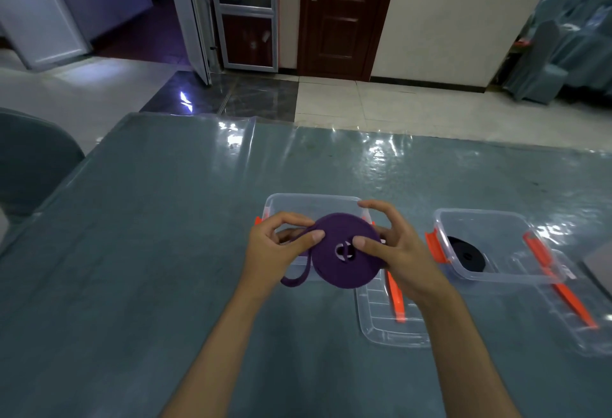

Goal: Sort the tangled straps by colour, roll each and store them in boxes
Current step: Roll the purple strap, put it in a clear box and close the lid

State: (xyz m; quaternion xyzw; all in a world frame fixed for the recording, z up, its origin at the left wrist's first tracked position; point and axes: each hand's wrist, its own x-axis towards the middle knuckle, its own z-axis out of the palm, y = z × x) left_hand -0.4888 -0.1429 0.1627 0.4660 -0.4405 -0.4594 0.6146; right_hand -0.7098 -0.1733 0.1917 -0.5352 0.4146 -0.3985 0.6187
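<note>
A rolled strap (468,257) lies in the right box (496,272); lids (390,321) seemingly lie before both boxes.

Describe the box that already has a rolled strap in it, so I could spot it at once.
On the grey-green table stand two clear plastic boxes with orange clips. The one you want is the right-hand box, off to the side of the person's right hand. It alone shows a black roll inside; the other box lies behind the purple roll held in both hands.
</note>
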